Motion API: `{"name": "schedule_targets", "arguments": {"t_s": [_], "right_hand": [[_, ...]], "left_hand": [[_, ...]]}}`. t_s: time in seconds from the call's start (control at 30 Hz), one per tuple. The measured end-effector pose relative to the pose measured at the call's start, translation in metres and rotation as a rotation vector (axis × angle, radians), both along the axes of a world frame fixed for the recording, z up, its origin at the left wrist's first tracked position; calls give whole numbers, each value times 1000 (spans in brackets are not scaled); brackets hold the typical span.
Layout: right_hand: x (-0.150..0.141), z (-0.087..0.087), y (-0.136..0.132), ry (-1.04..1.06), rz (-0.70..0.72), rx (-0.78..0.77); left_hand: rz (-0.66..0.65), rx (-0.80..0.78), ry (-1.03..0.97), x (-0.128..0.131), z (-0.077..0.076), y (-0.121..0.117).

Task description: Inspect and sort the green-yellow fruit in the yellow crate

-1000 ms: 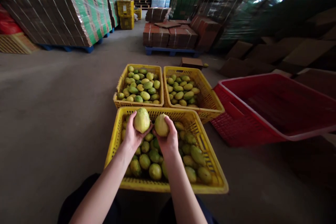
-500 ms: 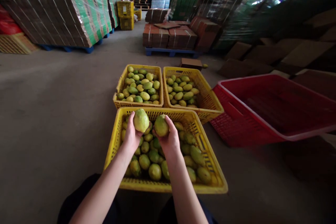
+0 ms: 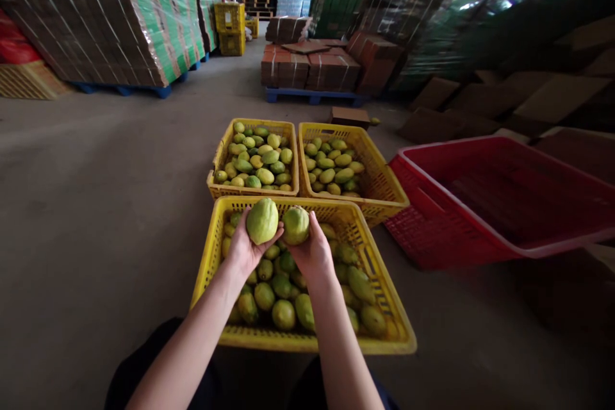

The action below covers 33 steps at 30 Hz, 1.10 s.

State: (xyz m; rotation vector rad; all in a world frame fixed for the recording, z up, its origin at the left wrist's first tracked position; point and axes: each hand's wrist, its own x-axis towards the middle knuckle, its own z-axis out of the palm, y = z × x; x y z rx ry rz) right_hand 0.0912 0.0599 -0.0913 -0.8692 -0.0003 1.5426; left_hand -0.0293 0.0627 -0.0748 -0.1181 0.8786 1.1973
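My left hand [image 3: 244, 251] is wrapped around a yellow-green papaya [image 3: 262, 221], its fingers beneath and the thumb at its left side. A second, rounder papaya [image 3: 296, 225] sits in my right hand [image 3: 314, 255], with the thumb along its right side. Both fruits are held side by side, a small gap between them, above the near yellow crate [image 3: 408, 341]. Inside that crate lie several green and yellow papayas [image 3: 284, 314], partly hidden by my forearms.
Two more yellow crates [image 3: 211, 187] [image 3: 401, 195] of papayas stand just beyond the near one. To the right is a large red basket [image 3: 423, 230]. Flattened cartons [image 3: 334, 70] on a blue pallet and wrapped stacks [image 3: 158, 19] stand farther back.
Both papayas have turned in my hands. The left one has shifted slightly right, narrowing the gap between them. The crates have stayed in place.
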Motion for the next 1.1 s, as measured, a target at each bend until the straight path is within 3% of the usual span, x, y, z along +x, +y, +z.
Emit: {"name": "schedule_targets", "arguments": {"t_s": [0.2, 0.4, 0.53, 0.67, 0.8, 0.97, 1.1], "right_hand": [[-4, 1, -3, -139, -104, 15], [-8, -1, -11, -505, -265, 258], [-10, 0, -19, -729, -238, 422], [-9, -2, -22, -776, -178, 476], [-6, -4, -16, -689, -147, 408], [-2, 0, -5, -277, -67, 103], [11, 11, -4, -119, 13, 116]], "left_hand": [[98, 46, -74, -3, -1, 1], [97, 175, -26, 0, 1, -5], [43, 339, 123, 6, -6, -8], [39, 387, 246, 6, -9, -9], [42, 323, 201, 4, -8, -6], [-11, 84, 72, 4, -3, 0], [-71, 113, 53, -2, 5, 1]]}}
